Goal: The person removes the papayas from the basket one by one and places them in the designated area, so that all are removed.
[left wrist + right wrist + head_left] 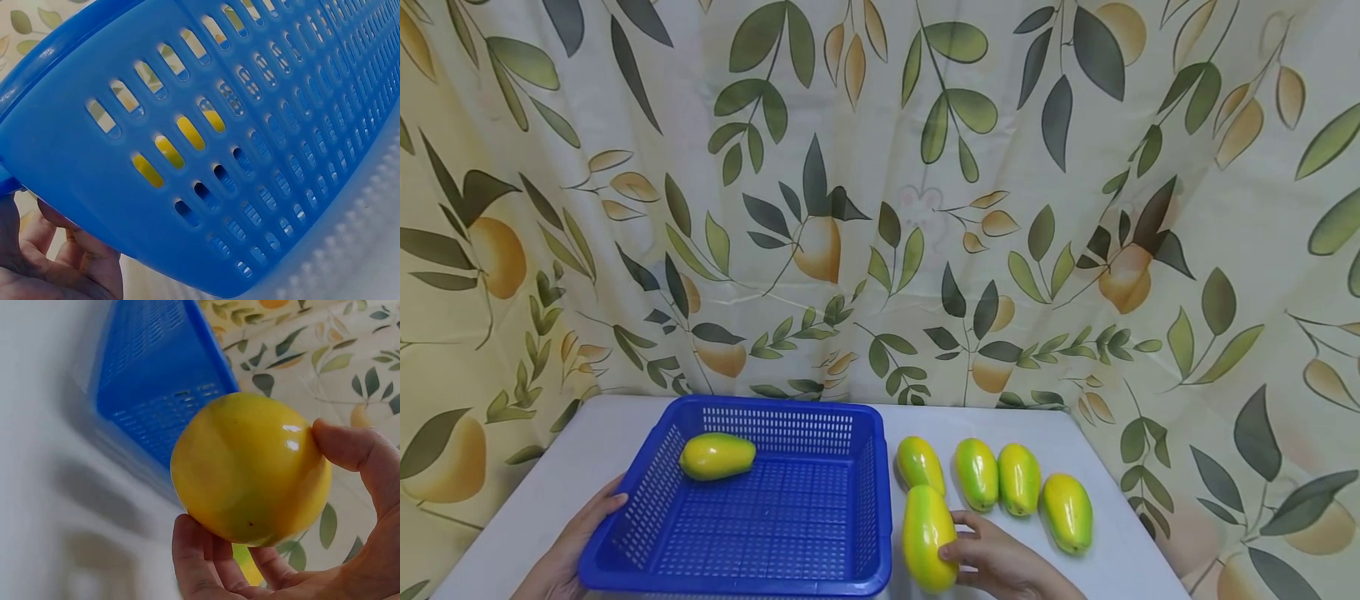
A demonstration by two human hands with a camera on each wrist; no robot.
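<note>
My right hand (pixel 1000 557) holds a yellow-green papaya (pixel 928 540) just right of the basket. In the right wrist view, the thumb presses one side of the papaya (pixel 250 472) and the fingers curl under the other. The fruit is off the table, its shadow falling on the white cloth. At the left, my left hand (pixel 576 533) grips the rim of a blue plastic basket (pixel 880 500); the left wrist view shows its fingers (pixel 100 265) bent at the basket's edge. One papaya (pixel 718 456) lies inside, in the far left corner.
Several more papayas lie on the white table right of the basket: one (pixel 919 461) behind the held fruit, a pair (pixel 976 475) side by side, and another (pixel 1067 512) farthest right. A leaf-and-fruit patterned curtain (pixel 880 167) hangs behind and beside the table (pixel 1120 533).
</note>
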